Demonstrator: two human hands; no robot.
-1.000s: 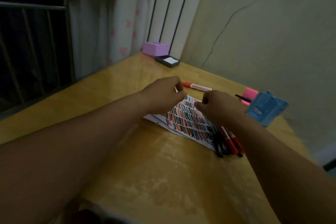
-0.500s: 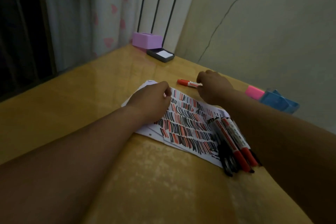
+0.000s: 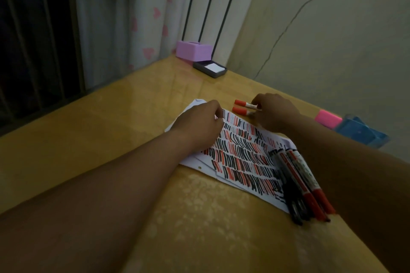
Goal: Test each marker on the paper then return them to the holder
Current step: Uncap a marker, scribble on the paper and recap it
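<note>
Status per head cam:

1. R hand (image 3: 275,113): fingers curled over the barrels of the two red-capped markers (image 3: 243,107). I read this as a grip on the pair. The markers lie side by side, touching, caps sticking out to the left of the knuckles. Barrel ends are hidden under the fingers.
2. L hand (image 3: 199,122): knuckles up, fingers curled in, heel resting on the paper (image 3: 239,159). I cannot tell whether the fingertips pinch anything; that area is too dark.
3. Paper: lies flat on the table (image 3: 111,144), between and under both hands, covered w/ rows of short red and black strokes. Its far edge sits just short of the pair in the R hand.
4. Marker bunch (image 3: 297,186): several red and black pens lie together on the paper's edge, nearer me than the R hand, close against the R forearm.
5. Blue holder (image 3: 363,133): stands to the right of the R hand, well apart from it. A pink block (image 3: 328,118) touches its hand-side face.
6. Beyond both hands, at the table's far corner: purple box (image 3: 194,51) and, just beside it, a dark tray (image 3: 209,69) w/ a white pad inside.
</note>
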